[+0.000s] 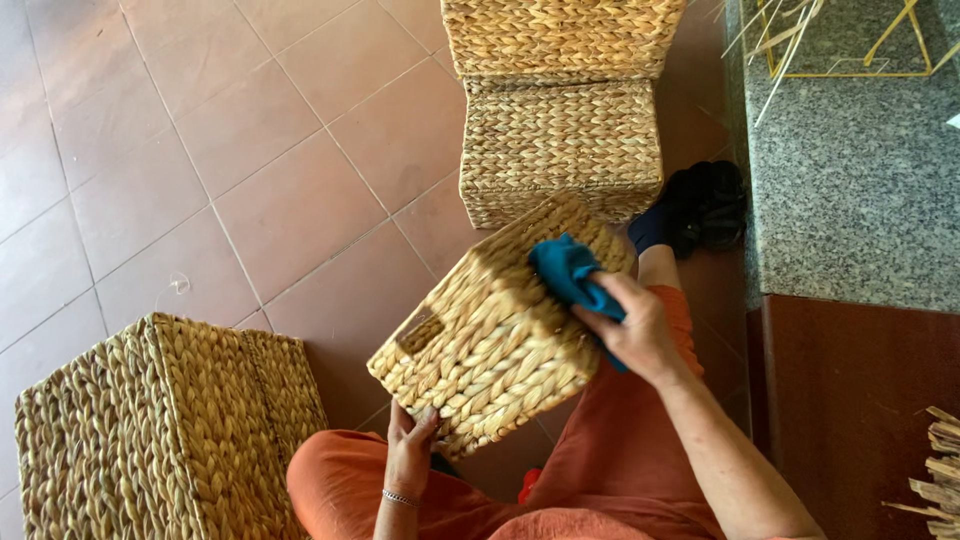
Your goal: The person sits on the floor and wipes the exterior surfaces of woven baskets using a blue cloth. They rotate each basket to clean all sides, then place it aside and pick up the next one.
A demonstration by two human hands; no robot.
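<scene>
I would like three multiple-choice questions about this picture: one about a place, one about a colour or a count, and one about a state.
1. Where is the blue cloth?
A. on the floor
B. pressed on the woven basket held on the lap
C. on the granite counter

2. How many woven baskets are in view?
A. two
B. four
C. six

3. How is the held woven basket positioned?
A. tilted, gripped from below
B. flat on the tiles
C. hanging from a hook

Answers:
1 B: the right hand presses it on the basket.
2 B: one held, one at lower left, two stacked beyond.
3 A: the left hand grips its lower edge.
</scene>
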